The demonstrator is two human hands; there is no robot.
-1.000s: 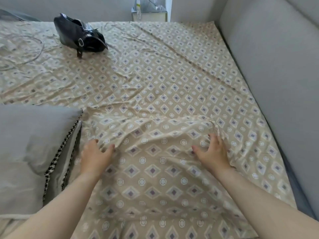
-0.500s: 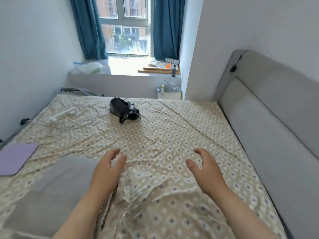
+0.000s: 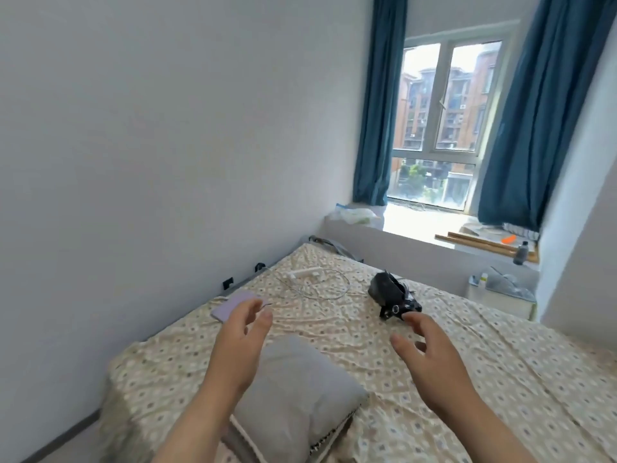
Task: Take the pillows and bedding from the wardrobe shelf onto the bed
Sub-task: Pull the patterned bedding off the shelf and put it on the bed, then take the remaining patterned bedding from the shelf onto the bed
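- Left hand [image 3: 238,345]: raised above the bed, forearm reaching in from the lower edge, palm turned inward, fingers loosely spread and slightly curled. It is empty and touches nothing.
- Right hand [image 3: 430,359]: raised at about the same height, well apart from the left hand, thumb out to the side, fingers relaxed and spread. It is empty too.
- Bed [image 3: 500,379]: fills the lower half of the view, covered by a rumpled beige sheet with a small diamond print. Its left side runs close along a plain white wall [image 3: 150,145].
- Window [image 3: 447,121]: at the far end of the room, flanked by dark blue curtains [image 3: 380,105], with a wide sill [image 3: 417,222] below carrying small items that are too blurred to name.
- Grey pillow [image 3: 300,389]: lies on the bed near the close corner, below and between the two hands, partly hidden by the left forearm. A checked trim shows at its lower right edge.
- Black bag [image 3: 389,289]: lies on the sheet past the right hand's fingertips.
- White cable [image 3: 320,282]: coiled loosely on the sheet left of the bag.
- Lilac flat item [image 3: 230,305]: lies near the wall edge of the bed, just behind the left hand's fingers.
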